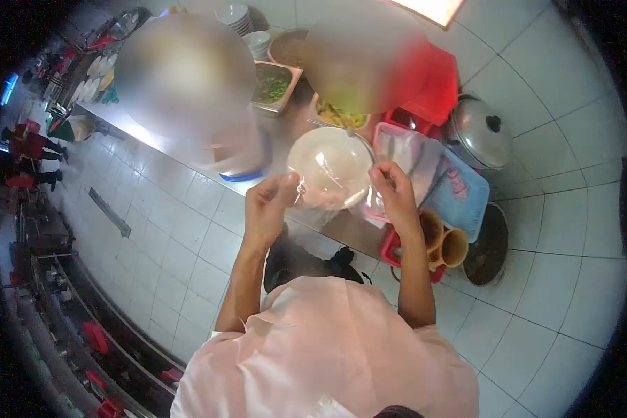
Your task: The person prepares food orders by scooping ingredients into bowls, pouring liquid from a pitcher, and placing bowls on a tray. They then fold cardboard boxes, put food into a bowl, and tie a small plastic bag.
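Observation:
Between my two hands a clear plastic sheet or bag point(327, 187) is stretched, catching the light. My left hand point(272, 202) pinches its left side, with the fingers closed. On the right side, my right hand point(395, 189) has its fingers pressed together on the plastic. Behind and partly under the plastic is a round white plate or bowl point(330, 150) on the counter. A metal utensil handle point(325, 125) shows at its upper edge. The clear plastic makes its exact outline hard to tell.
Food trays point(277, 87) stand at the back of the counter point(280, 130). To the right are a blue basket point(470, 195), a lidded metal pot point(477, 132), wooden cups point(453, 249) and a dark-filled bucket point(486, 244). Blurred areas hide parts of the back.

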`<state>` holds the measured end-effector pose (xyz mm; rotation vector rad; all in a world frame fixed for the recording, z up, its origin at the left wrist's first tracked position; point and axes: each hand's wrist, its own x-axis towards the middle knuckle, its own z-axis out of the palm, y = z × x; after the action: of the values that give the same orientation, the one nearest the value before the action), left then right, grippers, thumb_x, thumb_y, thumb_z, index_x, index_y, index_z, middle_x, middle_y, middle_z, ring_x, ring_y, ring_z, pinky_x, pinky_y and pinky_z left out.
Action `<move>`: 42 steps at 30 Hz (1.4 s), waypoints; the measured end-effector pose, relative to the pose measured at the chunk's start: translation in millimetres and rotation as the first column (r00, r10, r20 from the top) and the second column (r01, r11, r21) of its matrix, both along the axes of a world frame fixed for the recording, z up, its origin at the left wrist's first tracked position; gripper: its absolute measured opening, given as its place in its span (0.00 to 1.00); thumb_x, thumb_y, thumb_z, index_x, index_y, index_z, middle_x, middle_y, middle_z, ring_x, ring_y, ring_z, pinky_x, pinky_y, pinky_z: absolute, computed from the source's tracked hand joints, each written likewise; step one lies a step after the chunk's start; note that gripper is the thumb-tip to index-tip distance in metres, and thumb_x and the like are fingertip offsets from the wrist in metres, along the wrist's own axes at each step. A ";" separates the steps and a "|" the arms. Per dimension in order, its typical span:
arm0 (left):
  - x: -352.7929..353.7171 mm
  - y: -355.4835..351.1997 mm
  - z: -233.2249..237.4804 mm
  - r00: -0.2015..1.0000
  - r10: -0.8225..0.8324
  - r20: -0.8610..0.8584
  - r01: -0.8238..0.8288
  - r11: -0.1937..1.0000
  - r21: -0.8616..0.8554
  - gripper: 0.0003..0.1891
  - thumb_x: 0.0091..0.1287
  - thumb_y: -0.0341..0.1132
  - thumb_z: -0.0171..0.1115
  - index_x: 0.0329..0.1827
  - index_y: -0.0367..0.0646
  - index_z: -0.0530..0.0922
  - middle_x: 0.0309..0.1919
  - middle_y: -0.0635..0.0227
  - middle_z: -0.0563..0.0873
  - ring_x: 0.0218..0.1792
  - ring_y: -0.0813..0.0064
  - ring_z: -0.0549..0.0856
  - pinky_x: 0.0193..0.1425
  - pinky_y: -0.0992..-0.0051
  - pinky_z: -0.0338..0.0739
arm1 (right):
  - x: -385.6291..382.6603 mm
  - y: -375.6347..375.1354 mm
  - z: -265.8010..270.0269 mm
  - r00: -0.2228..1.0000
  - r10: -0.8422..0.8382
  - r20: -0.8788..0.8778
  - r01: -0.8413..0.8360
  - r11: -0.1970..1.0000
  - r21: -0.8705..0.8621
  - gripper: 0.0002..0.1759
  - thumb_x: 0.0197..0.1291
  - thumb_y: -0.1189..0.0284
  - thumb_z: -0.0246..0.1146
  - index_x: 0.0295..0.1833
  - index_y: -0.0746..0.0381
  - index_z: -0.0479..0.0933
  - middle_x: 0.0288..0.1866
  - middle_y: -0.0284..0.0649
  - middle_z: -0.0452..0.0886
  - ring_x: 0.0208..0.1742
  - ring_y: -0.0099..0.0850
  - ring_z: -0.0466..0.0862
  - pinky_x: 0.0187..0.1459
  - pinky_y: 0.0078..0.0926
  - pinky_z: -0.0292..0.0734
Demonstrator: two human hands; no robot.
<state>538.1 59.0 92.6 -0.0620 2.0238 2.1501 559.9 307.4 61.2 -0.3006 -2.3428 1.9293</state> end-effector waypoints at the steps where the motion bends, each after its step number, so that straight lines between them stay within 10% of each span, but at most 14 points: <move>1: -5.8 -17.7 0.4 1.000 0.021 0.007 -0.021 1.000 -0.022 0.14 0.71 0.41 0.63 0.39 0.37 0.85 0.28 0.71 0.85 0.29 0.82 0.78 0.36 0.79 0.72 | -13.5 -12.3 -12.8 1.000 -0.002 0.008 0.002 1.000 0.002 0.12 0.69 0.66 0.61 0.46 0.64 0.78 0.38 0.34 0.80 0.41 0.24 0.77 0.46 0.23 0.72; 5: -32.2 -68.7 1.7 0.993 -0.013 0.117 0.006 0.999 0.054 0.12 0.71 0.38 0.63 0.40 0.36 0.85 0.32 0.70 0.86 0.30 0.82 0.79 0.37 0.78 0.73 | -39.1 -50.5 -14.3 0.996 -0.028 0.084 0.000 0.951 0.309 0.15 0.69 0.66 0.60 0.55 0.62 0.79 0.53 0.46 0.81 0.53 0.37 0.80 0.57 0.31 0.73; 8: -50.0 -94.0 -4.2 0.979 -0.165 0.118 0.139 0.969 0.204 0.10 0.70 0.37 0.64 0.44 0.39 0.86 0.27 0.74 0.82 0.26 0.83 0.77 0.33 0.79 0.71 | -31.1 -74.0 13.7 1.000 -0.027 0.006 0.011 0.595 0.804 0.24 0.69 0.61 0.59 0.67 0.61 0.73 0.64 0.53 0.75 0.66 0.47 0.75 0.71 0.40 0.63; 11: -64.1 -106.7 -2.1 0.943 -0.288 0.164 0.227 0.921 0.316 0.09 0.69 0.36 0.66 0.43 0.39 0.86 0.27 0.74 0.83 0.26 0.84 0.76 0.30 0.81 0.70 | -38.0 -120.8 52.9 0.994 -0.012 -0.113 0.084 0.746 0.661 0.26 0.68 0.61 0.61 0.67 0.63 0.73 0.63 0.53 0.76 0.65 0.45 0.76 0.69 0.39 0.64; 12: -68.5 -110.0 3.0 0.919 -0.359 0.163 0.297 0.902 0.313 0.09 0.69 0.37 0.67 0.41 0.39 0.85 0.26 0.75 0.82 0.25 0.86 0.75 0.29 0.82 0.68 | -44.3 -135.9 66.7 0.994 0.089 -0.065 -0.058 0.924 0.377 0.27 0.65 0.63 0.64 0.66 0.64 0.73 0.59 0.50 0.79 0.58 0.38 0.80 0.63 0.34 0.71; 15: -79.3 -116.3 -4.0 0.871 -0.487 0.063 0.468 0.861 0.198 0.10 0.69 0.39 0.67 0.40 0.39 0.85 0.26 0.75 0.82 0.25 0.87 0.75 0.28 0.82 0.68 | -58.7 -169.9 89.8 0.924 0.350 0.155 -0.364 0.928 0.078 0.22 0.68 0.65 0.61 0.62 0.67 0.76 0.55 0.44 0.81 0.58 0.29 0.80 0.62 0.31 0.72; 22: -94.0 -127.9 2.3 0.831 -0.545 0.111 0.510 0.827 0.236 0.12 0.70 0.39 0.65 0.39 0.38 0.84 0.28 0.76 0.82 0.30 0.87 0.77 0.33 0.81 0.70 | -68.5 -198.3 84.8 0.977 0.039 0.211 -0.134 0.879 0.457 0.13 0.68 0.67 0.62 0.34 0.66 0.80 0.25 0.35 0.78 0.29 0.18 0.75 0.33 0.21 0.71; 25: -95.5 -134.9 5.6 0.847 -0.528 0.059 0.462 0.786 0.410 0.12 0.70 0.39 0.66 0.43 0.37 0.83 0.31 0.74 0.84 0.33 0.85 0.79 0.37 0.79 0.72 | -71.0 -203.1 82.2 1.000 0.017 -0.015 -0.015 0.995 0.100 0.12 0.67 0.69 0.63 0.33 0.65 0.79 0.23 0.33 0.77 0.26 0.17 0.74 0.30 0.21 0.70; 28: -94.9 -133.9 5.5 0.890 -0.450 0.074 0.400 0.848 0.346 0.12 0.69 0.39 0.67 0.45 0.38 0.81 0.32 0.75 0.83 0.33 0.82 0.78 0.40 0.77 0.73 | -67.5 -203.1 85.0 1.000 0.014 -0.021 -0.010 0.988 0.152 0.08 0.64 0.72 0.66 0.34 0.65 0.79 0.26 0.34 0.79 0.28 0.16 0.74 0.30 0.20 0.70; 30: -89.8 -126.5 10.1 0.840 0.055 -0.540 -0.171 0.971 -0.167 0.11 0.69 0.38 0.67 0.42 0.40 0.78 0.30 0.76 0.80 0.32 0.81 0.77 0.41 0.77 0.73 | -67.4 -206.6 83.4 0.998 -0.053 0.027 0.042 0.952 0.305 0.06 0.61 0.74 0.67 0.36 0.64 0.79 0.29 0.36 0.81 0.29 0.19 0.77 0.31 0.21 0.73; 31: -85.2 -127.9 11.2 0.837 0.058 -0.545 -0.173 0.971 -0.163 0.11 0.69 0.38 0.67 0.42 0.40 0.78 0.30 0.76 0.80 0.32 0.81 0.77 0.41 0.77 0.73 | -68.2 -209.6 82.8 0.990 -0.124 0.068 0.081 0.891 0.447 0.05 0.59 0.75 0.69 0.37 0.63 0.79 0.32 0.38 0.82 0.30 0.21 0.80 0.33 0.22 0.75; 33: -74.8 -134.8 13.0 0.960 -0.226 -0.166 0.234 0.972 0.030 0.11 0.69 0.38 0.67 0.42 0.41 0.76 0.30 0.75 0.78 0.31 0.81 0.75 0.41 0.77 0.73 | -70.5 -225.6 81.3 0.991 -0.026 -0.129 0.086 0.872 0.481 0.05 0.57 0.76 0.69 0.37 0.63 0.80 0.33 0.39 0.83 0.31 0.26 0.82 0.34 0.24 0.77; 37: -80.1 -132.8 20.0 0.964 -0.248 0.091 0.173 0.853 0.492 0.10 0.72 0.36 0.62 0.46 0.40 0.74 0.36 0.72 0.81 0.35 0.85 0.78 0.40 0.81 0.74 | -68.7 -244.9 69.4 0.938 0.068 -0.341 0.116 0.863 0.492 0.05 0.54 0.77 0.70 0.38 0.62 0.82 0.35 0.41 0.84 0.35 0.38 0.86 0.38 0.30 0.81; 42: -85.0 -132.5 23.1 0.940 -0.247 0.235 0.079 0.830 0.553 0.08 0.73 0.34 0.61 0.47 0.39 0.74 0.36 0.70 0.82 0.35 0.85 0.80 0.39 0.81 0.76 | -64.7 -252.6 74.7 0.932 0.096 -0.350 0.103 0.855 0.509 0.08 0.54 0.80 0.69 0.41 0.62 0.83 0.37 0.42 0.85 0.39 0.37 0.86 0.41 0.30 0.81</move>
<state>453.2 -73.6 115.7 -0.1177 1.1650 2.3401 495.3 54.8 135.9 0.0961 -2.4626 1.1337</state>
